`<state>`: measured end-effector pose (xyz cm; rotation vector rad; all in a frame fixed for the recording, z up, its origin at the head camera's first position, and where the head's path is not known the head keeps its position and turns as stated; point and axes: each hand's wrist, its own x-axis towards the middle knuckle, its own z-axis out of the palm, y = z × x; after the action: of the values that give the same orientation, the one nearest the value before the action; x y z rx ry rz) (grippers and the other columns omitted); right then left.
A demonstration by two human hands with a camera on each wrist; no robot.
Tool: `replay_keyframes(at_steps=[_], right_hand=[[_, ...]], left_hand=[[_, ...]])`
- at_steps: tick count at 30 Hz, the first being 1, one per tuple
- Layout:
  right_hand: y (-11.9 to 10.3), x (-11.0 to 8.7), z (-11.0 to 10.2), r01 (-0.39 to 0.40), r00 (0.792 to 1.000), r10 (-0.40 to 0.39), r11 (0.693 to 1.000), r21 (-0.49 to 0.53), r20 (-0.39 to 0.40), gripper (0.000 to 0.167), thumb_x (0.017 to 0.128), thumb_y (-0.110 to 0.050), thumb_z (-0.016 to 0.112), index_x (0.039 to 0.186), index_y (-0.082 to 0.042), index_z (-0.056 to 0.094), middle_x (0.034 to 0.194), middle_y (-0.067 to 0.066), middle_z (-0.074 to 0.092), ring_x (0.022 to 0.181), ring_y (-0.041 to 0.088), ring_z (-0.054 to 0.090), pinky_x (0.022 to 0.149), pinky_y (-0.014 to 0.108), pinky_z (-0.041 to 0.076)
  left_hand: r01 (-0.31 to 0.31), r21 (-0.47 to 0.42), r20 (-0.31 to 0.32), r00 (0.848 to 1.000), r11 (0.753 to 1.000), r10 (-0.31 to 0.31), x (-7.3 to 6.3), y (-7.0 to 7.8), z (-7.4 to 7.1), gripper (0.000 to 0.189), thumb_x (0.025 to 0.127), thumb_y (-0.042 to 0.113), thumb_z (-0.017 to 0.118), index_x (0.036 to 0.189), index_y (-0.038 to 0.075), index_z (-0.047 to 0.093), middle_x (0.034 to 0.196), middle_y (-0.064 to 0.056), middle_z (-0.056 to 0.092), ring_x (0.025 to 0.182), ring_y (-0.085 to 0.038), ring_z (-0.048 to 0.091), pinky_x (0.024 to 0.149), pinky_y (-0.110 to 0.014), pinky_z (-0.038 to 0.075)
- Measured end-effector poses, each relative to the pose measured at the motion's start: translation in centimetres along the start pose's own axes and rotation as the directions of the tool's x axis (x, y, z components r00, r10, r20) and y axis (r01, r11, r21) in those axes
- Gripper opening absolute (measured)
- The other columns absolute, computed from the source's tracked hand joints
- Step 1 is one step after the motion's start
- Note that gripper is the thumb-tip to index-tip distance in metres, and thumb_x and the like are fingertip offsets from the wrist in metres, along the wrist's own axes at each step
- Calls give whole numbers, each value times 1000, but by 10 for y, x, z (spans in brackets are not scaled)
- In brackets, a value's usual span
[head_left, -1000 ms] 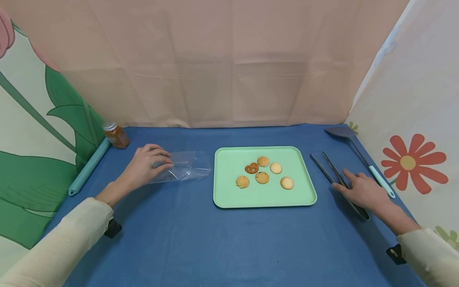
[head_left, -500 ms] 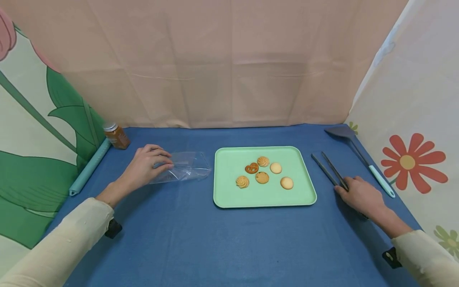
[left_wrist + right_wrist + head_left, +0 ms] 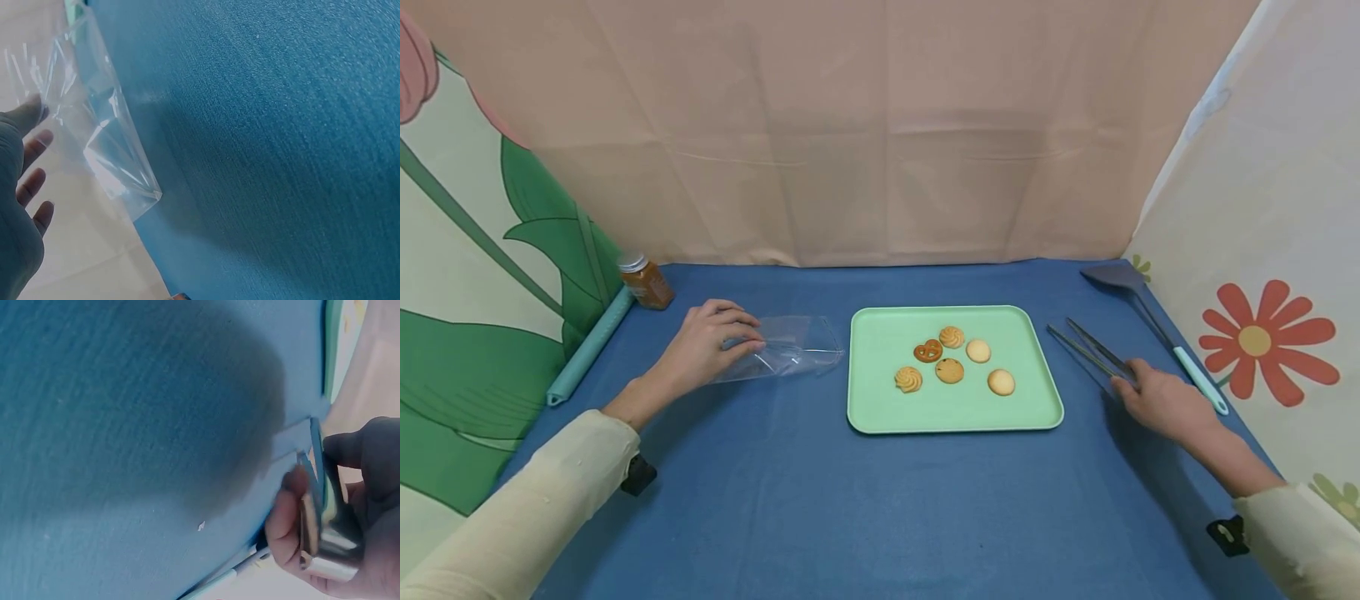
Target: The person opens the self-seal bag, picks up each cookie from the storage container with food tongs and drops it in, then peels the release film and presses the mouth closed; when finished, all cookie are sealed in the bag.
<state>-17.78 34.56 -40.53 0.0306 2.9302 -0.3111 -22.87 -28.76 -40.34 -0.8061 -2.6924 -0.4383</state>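
Fingers of the right hand grip the tongs right of the tray, the left hand pinches the clear bag left of it; a loose hold could let the tongs twist and drop.

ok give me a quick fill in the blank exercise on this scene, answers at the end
The right grip holds a pair of ____. In the head view, the clear bag is on the ____ side of the tray. The tray bears ____ baked pieces. The tablecloth is ____.

Missing words: tongs; left; six; blue
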Motion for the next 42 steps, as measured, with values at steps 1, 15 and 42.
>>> replay_keyframes(at_steps=[1,15,42], right_hand=[[1,0,-1,10,1000,-10,1000,0,-3,58,103,-34,52,137,12,40,94,27,60,79,36,58,63,44,50],[-18,-13,-50,240,970,-238,970,42,-53,80,98,-52,60,157,-6,31,76,5,55,65,15,50,54,29,39],[-98,0,-43,554,832,-554,832,20,27,54,93,-51,68,142,-30,59,91,-9,62,71,3,52,62,24,43]], left_hand=[[2,1,2,1000,1000,-2,0,0,0,10,87,22,78,96,18,81,113,-6,73,116,-29,51,94,-58,34],[-23,-1,-13,1000,1000,23,-1,-3,1,10,86,22,79,95,18,81,112,-7,73,115,-30,52,92,-58,35],[-57,25,-33,998,998,58,-3,-3,2,9,84,20,81,93,17,81,111,-7,74,115,-31,53,92,-61,35]])
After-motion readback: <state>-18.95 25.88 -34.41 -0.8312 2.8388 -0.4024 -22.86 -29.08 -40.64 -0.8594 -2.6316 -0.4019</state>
